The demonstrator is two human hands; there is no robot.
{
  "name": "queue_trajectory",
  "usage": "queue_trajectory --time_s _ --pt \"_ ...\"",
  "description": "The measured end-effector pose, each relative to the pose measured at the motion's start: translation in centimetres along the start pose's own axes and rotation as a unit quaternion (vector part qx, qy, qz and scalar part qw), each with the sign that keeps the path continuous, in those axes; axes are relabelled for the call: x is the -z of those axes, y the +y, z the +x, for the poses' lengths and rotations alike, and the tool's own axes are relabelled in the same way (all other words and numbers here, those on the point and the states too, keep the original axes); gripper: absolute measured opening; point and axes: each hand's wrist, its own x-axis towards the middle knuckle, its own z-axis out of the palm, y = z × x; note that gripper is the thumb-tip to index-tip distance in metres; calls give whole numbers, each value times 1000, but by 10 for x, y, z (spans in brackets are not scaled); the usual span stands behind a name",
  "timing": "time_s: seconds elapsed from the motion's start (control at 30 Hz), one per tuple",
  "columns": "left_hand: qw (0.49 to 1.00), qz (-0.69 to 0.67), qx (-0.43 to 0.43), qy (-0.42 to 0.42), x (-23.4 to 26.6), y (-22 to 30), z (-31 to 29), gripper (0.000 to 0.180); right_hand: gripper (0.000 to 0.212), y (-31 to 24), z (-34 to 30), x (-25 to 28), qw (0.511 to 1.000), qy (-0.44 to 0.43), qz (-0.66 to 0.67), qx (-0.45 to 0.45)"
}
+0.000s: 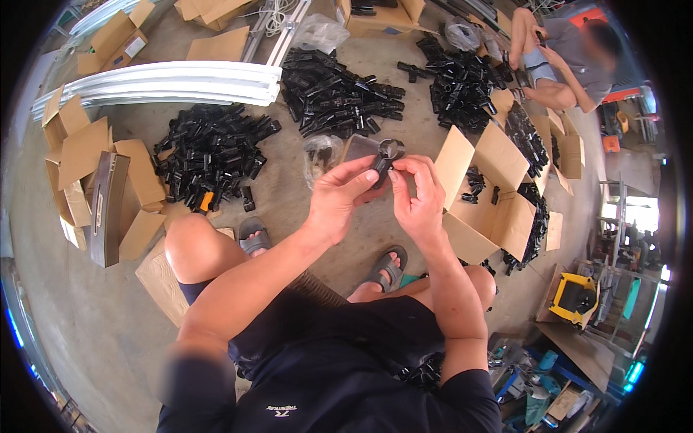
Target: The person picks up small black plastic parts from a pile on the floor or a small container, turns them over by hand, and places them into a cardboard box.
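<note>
My left hand (338,196) and my right hand (420,195) meet in front of me around a black pipe fitting (390,150) with a round ring at its upper end. The left thumb lies along the fitting's body, and its other fingers curl behind. On the other side, my right thumb and fingers pinch the lower part below the ring. Some of the body is hidden by my fingers. Just beyond my left hand, a clear plastic bag (322,156) lies on the floor.
Piles of black fittings lie to the left (209,155), ahead (328,90) and ahead right (465,86). An open cardboard box (509,224) with some fittings stands right of my hand. White metal profiles (166,83) lie ahead left. Another person (570,61) sits at the far right.
</note>
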Motion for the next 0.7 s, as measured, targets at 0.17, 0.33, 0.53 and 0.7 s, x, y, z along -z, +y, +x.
queue_trajectory --time_s 0.17,0.33,0.53,0.7 --pt "1000 22 -11 11 -1 0 -1 26 16 -5 -6 -8 999 15 0 -40" --pt "999 42 -17 12 -3 -4 -2 27 10 3 -6 -10 994 0 -109 -14" --pt "999 12 -17 27 -1 -10 -7 30 29 6 -8 -20 989 -7 -111 -100" --pt "984 66 -58 156 41 -3 -2 35 37 4 -10 -31 984 -108 -92 -110"
